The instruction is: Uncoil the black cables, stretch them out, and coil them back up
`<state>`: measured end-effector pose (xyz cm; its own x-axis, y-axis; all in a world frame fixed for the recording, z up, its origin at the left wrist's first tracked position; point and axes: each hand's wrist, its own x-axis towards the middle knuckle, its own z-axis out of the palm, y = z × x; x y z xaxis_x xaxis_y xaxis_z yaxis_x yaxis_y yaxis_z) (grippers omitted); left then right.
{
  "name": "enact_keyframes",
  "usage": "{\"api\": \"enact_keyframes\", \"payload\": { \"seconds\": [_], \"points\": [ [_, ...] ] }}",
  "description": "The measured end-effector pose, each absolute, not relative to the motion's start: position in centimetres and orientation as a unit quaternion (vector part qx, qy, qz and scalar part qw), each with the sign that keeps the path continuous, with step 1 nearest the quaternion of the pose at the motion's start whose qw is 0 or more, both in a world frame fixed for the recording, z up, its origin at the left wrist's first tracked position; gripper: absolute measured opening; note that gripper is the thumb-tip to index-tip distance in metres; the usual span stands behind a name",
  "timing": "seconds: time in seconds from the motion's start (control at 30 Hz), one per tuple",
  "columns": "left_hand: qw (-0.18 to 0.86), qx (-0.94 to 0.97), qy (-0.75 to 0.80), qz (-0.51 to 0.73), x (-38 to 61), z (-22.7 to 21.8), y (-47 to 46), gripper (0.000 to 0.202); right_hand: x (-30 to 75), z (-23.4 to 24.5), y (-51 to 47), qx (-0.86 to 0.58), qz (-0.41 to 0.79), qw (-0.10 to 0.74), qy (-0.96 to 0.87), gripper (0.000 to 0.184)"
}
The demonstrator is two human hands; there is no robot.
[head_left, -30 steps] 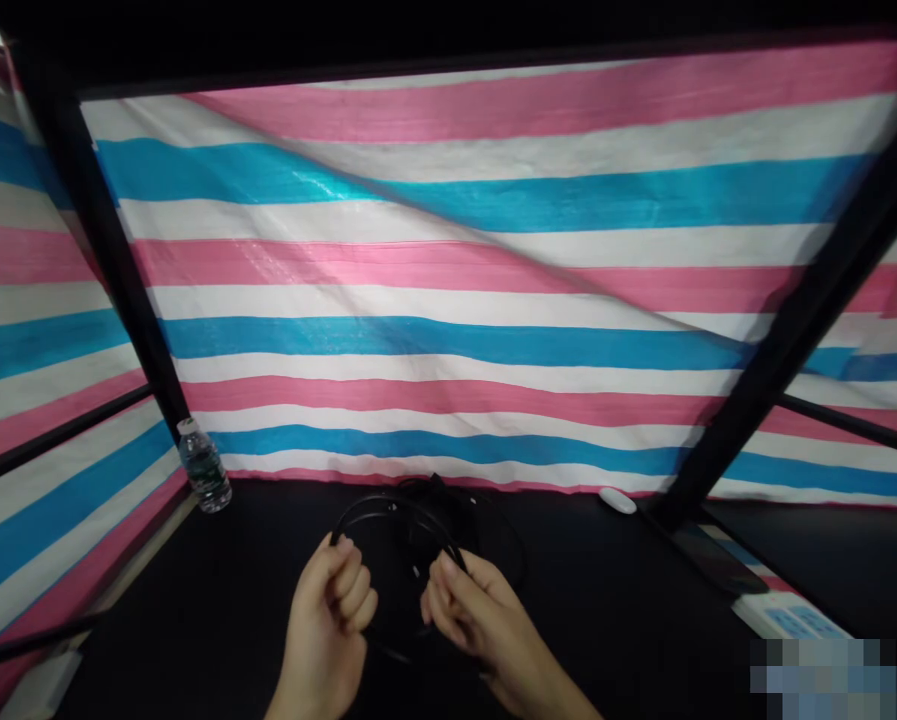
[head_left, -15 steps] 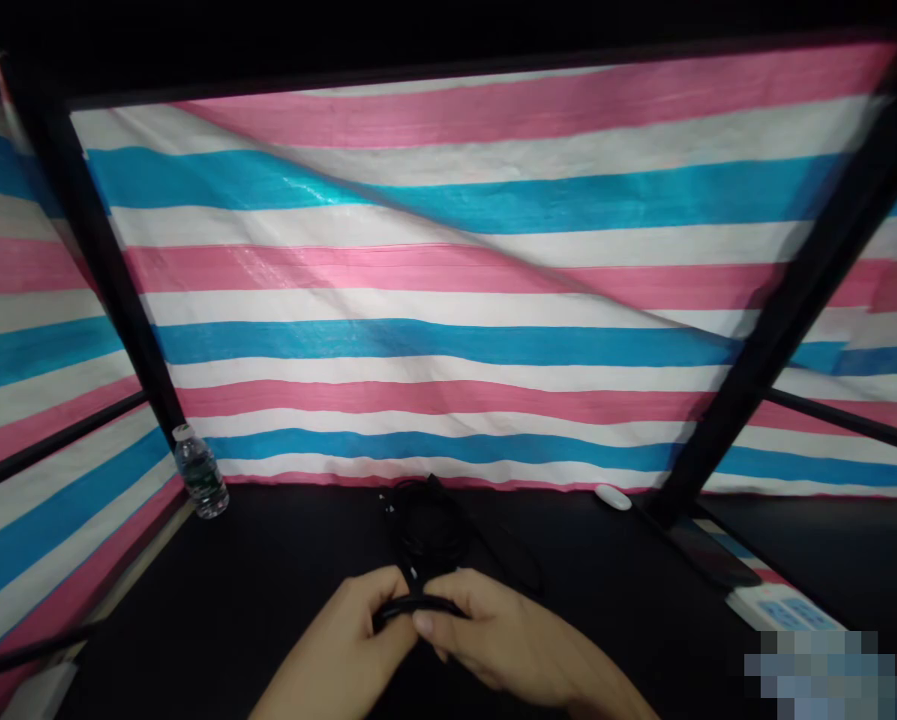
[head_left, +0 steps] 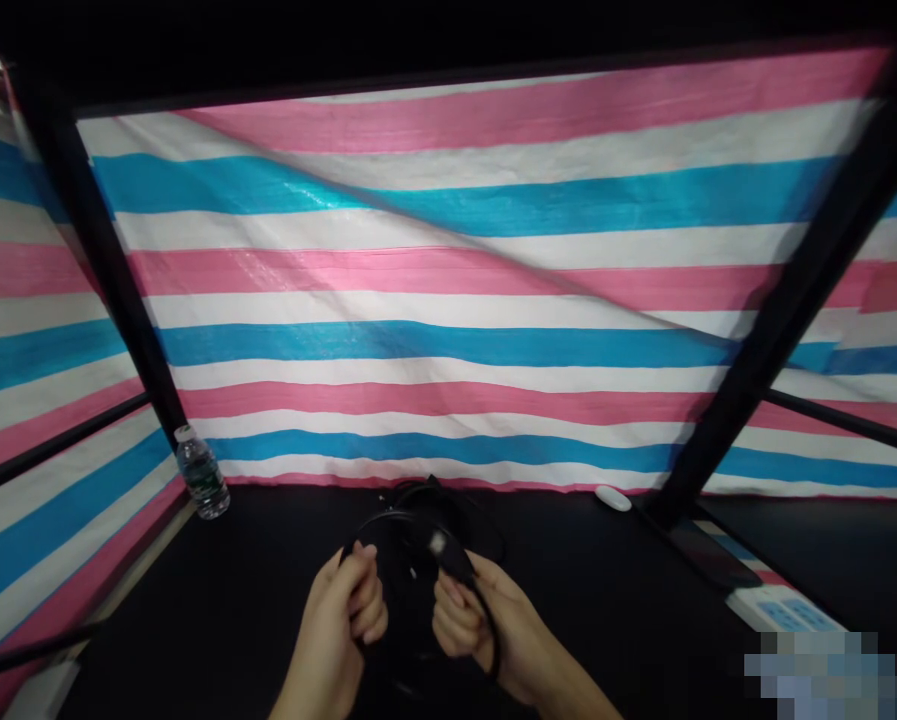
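My left hand is closed in a fist around a thin black cable, which arcs up from its thumb. Opposite it, my right hand pinches the black cable near a thick connector end with a pale spot on it. From there the cord hangs in a loop past the right wrist. The two hands are apart, above the black table. Just beyond them lies a heap of black cable, partly hidden by what I hold and hard to separate from the dark surface.
A clear water bottle stands at the back left. At the back right lies a small white oval object. A dark flat object and a white power strip are on the right. Striped sheeting and black frame posts enclose the table.
My hands were together on a short bend of cable; now they have drawn apart. The connector end now shows above the right hand, with cable lifted between the hands.
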<state>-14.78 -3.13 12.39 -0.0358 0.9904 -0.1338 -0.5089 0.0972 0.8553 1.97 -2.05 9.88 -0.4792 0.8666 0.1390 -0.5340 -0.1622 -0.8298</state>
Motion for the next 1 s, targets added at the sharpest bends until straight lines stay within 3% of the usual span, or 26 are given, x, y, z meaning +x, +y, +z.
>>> {"api": "enact_keyframes", "payload": {
  "seconds": [0.17, 0.4, 0.53, 0.63, 0.73, 0.83, 0.93, 1.0],
  "points": [
    [0.524, 0.508, 0.478, 0.489, -16.5, 12.5, -2.4, 0.040, 3.4, 11.4, -2.2, -0.274, 0.764, 0.414, -0.413, 0.053],
    [0.478, 0.562, 0.498, 0.454, -16.9, 13.2, -2.2, 0.032, 3.5, 12.5, -2.4, -0.297, 0.780, 0.362, -0.415, 0.055],
    [0.558, 0.525, 0.489, 0.417, -16.7, 13.5, -2.5, 0.039, 3.1, 11.5, -2.3, -0.289, 0.778, 0.372, -0.415, 0.047],
    [0.649, 0.432, 0.428, 0.458, -16.7, 13.6, -2.7, 0.047, 2.9, 10.9, -1.9, -0.261, 0.765, 0.393, -0.439, 0.042],
    [0.718, 0.329, 0.350, 0.504, -16.7, 13.4, -2.6, 0.059, 2.7, 10.8, -1.9, -0.292, 0.671, 0.426, -0.533, 0.040],
    [0.778, 0.222, 0.282, 0.515, -16.8, 13.3, -2.2, 0.067, 2.5, 10.6, -2.6, -0.395, 0.501, 0.464, -0.615, 0.038],
    [0.792, 0.145, 0.240, 0.542, -17.4, 13.3, -2.0, 0.064, 2.6, 9.1, -4.1, -0.479, 0.327, 0.528, -0.621, 0.054],
    [0.789, 0.111, 0.218, 0.564, -17.8, 13.3, -2.0, 0.062, 2.9, 6.9, -5.1, -0.500, 0.260, 0.538, -0.627, 0.054]
  ]
}}
